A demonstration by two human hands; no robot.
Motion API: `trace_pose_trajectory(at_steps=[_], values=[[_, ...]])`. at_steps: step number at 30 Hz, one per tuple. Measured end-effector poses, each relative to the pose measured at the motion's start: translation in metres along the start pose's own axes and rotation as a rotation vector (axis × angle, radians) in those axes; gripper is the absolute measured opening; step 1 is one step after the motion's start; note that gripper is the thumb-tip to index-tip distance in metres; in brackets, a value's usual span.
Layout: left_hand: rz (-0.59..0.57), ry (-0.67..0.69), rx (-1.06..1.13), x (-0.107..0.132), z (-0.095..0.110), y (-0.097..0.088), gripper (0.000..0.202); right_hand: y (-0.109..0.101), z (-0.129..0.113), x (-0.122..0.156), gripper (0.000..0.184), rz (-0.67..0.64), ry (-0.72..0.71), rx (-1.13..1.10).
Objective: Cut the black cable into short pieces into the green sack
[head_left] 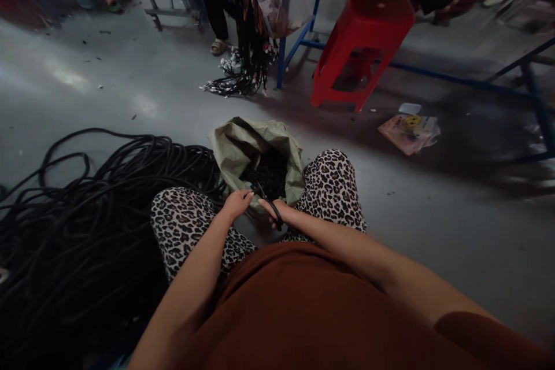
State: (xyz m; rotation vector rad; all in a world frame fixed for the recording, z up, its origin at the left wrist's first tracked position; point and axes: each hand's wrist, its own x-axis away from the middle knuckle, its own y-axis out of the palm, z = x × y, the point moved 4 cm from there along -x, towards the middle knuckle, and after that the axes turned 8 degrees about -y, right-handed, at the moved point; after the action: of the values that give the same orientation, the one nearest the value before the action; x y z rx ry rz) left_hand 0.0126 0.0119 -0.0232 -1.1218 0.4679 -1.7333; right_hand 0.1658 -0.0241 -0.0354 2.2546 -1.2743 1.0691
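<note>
Over the near rim of a pale green woven sack [229,153], my two hands are close together. My right hand [280,211] is closed round the black-handled scissors [276,217], whose blades point toward the sack's mouth. My left hand [237,203] is closed in a pinch beside the blades; what lies between its fingertips is too small to make out. Inside the sack is a heap of small black pieces [271,176]. The sack stands between my knees, its mouth open toward me.
Thick black cable [113,196] lies in a large tangled heap on the left. Ahead, a bundle of thin black wires [251,69] hangs to the floor by a blue frame [281,63]. A red stool [368,23] and a plastic bag [410,133] are at right. Other people are beyond.
</note>
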Motion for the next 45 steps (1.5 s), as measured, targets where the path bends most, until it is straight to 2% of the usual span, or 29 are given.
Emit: trace_pose_trajectory(at_steps=[9,20,31,38,41,45], values=[[0.073,-0.015,-0.043,-0.002,-0.006,0.001,0.035,-0.002,0.006,-0.007,0.052,0.044,-0.012,0.019],[0.042,-0.068,-0.150,-0.004,-0.010,0.004,0.035,-0.003,-0.003,0.004,0.048,0.060,0.007,0.108],[0.032,-0.073,-0.103,-0.005,-0.011,0.004,0.035,-0.007,0.000,0.005,0.042,0.087,0.040,0.071],[0.077,-0.078,-0.052,-0.007,-0.014,0.001,0.037,-0.012,0.003,0.001,0.050,0.107,0.033,0.010],[0.111,-0.088,-0.003,-0.008,-0.014,-0.002,0.038,-0.011,0.001,0.000,0.053,0.090,0.024,-0.016],[0.116,-0.089,0.030,-0.006,-0.012,-0.004,0.038,-0.007,0.001,-0.003,0.053,0.032,-0.021,0.054]])
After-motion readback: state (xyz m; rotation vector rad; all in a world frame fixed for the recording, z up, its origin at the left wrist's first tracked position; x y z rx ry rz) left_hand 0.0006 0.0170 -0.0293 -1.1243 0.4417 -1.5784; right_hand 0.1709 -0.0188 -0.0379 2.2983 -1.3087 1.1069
